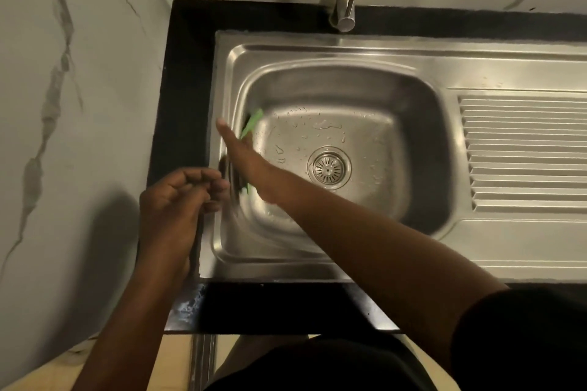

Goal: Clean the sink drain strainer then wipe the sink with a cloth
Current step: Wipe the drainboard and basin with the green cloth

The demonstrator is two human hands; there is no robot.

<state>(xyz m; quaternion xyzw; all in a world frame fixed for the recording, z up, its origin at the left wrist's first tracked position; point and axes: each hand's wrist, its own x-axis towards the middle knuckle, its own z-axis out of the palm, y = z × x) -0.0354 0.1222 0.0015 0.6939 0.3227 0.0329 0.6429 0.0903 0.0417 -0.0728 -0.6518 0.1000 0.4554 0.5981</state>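
The right arm is stretched diagonally from the lower right toward the upper left, bare from a dark sleeve down to the wrist. The right hand is held flat with the fingers extended and close together, the palm pressed sideways to the left; its fingertips are blurred. The left arm is raised from the bottom edge, the forearm bare and bent slightly at the wrist. The left hand is held loosely curled, the fingers folded inward toward the palm, nothing visibly gripped in it. The 2 hands are kept near each other, not touching.
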